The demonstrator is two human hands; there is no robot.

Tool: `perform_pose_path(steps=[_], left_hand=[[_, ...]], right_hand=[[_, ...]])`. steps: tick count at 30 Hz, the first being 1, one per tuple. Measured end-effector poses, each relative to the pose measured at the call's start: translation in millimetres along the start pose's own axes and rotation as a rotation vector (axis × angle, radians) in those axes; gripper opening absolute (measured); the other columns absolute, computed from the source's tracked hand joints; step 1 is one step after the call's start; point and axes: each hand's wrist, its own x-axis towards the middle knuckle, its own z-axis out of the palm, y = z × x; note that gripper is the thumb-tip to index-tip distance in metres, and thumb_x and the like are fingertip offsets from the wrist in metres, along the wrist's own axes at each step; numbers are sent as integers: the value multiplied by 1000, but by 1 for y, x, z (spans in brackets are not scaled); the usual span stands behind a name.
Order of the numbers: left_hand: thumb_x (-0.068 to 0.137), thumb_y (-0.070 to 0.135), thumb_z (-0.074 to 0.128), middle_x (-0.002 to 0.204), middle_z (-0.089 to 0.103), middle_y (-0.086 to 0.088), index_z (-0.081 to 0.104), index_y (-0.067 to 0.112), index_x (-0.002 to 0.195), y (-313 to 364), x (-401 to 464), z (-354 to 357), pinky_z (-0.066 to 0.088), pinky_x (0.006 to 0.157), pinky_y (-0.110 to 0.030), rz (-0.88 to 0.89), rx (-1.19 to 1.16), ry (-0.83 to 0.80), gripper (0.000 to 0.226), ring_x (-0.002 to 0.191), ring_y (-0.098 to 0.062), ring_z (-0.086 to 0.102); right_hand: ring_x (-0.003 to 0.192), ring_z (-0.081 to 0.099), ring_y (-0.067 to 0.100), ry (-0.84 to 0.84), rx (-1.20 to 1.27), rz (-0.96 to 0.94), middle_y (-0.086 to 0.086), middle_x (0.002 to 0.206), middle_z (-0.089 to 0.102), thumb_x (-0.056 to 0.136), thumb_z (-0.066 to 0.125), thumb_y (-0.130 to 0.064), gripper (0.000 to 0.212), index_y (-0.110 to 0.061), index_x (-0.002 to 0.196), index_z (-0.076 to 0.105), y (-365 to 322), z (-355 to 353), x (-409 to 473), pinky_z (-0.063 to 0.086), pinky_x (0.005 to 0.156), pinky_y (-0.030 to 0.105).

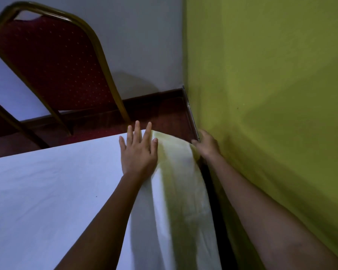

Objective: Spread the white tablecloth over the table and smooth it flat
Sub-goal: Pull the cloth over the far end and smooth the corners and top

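The white tablecloth (47, 191) covers the table top and hangs over its right edge as a drooping flap beside the green wall. My left hand (138, 151) lies flat on the cloth at the far right corner, fingers spread, palm down. My right hand (206, 144) is at the hanging edge near that corner, in the narrow gap between table and wall, fingers curled on the cloth's edge. The table itself is hidden under the cloth.
A green wall (271, 94) runs close along the table's right side. A red padded chair with a gold frame (53, 61) stands behind the far edge, with part of a second chair frame (12, 121) at the left. Dark red floor and a white back wall lie beyond.
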Motion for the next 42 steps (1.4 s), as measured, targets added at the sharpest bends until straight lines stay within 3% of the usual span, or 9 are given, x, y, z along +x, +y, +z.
perform_pose_path(steps=[3,6,14,19,23,28,34,38,42], left_hand=[[92,46,11,163,2,2,9,31,152,2,-1,0,-2,121,-44,-23,6,7,62,151,-17,-4],[92,44,12,163,2,2,7,26,153,2,0,2,1,122,-44,-27,31,21,64,151,-17,-3],[93,45,15,163,6,6,10,27,153,2,2,2,1,121,-43,-26,21,41,63,150,-14,-1],[93,45,16,162,7,7,12,28,153,0,2,2,0,121,-42,-30,16,41,62,150,-13,0],[94,45,15,162,6,7,11,29,153,-1,3,1,0,122,-43,-28,12,42,62,150,-13,-1],[95,45,15,162,8,6,12,28,152,-3,5,1,2,122,-45,-22,16,53,60,150,-15,1],[101,41,19,163,4,3,8,25,153,-4,7,0,0,121,-45,-15,33,24,56,151,-17,-2],[101,40,18,163,-3,1,2,22,154,-5,-16,0,-3,122,-43,-5,28,-23,58,150,-16,-7],[95,45,9,163,-6,2,0,23,153,-10,-69,3,-5,121,-42,21,45,-32,63,150,-17,-10]], right_hand=[[136,36,12,-271,242,-403,5,146,44,94,55,-11,44,-11,137,48,-41,16,-12,31,109,10],[128,44,4,-515,389,-462,-5,136,50,97,50,-13,40,-9,137,48,-54,38,-21,35,100,5],[73,67,9,-512,552,-217,5,86,70,89,60,-10,11,-10,97,68,3,89,-2,56,63,26],[58,57,6,-307,147,-119,-6,63,64,90,63,-26,17,-15,78,69,75,92,3,45,53,25],[81,66,25,-311,-181,-27,1,80,68,83,51,-56,25,-40,78,70,142,76,3,49,74,41],[125,50,35,-499,-649,303,17,139,51,96,46,-15,39,0,132,48,122,53,5,41,104,45],[128,50,16,-284,217,-368,2,139,54,87,54,-2,54,-20,137,47,-45,67,-25,39,106,26],[140,34,20,-207,439,-186,7,150,41,95,37,-19,49,-17,143,40,-62,79,-66,24,118,40],[129,33,3,-292,789,-3,2,149,36,104,31,-25,46,-13,148,27,-47,76,-143,25,108,17]])
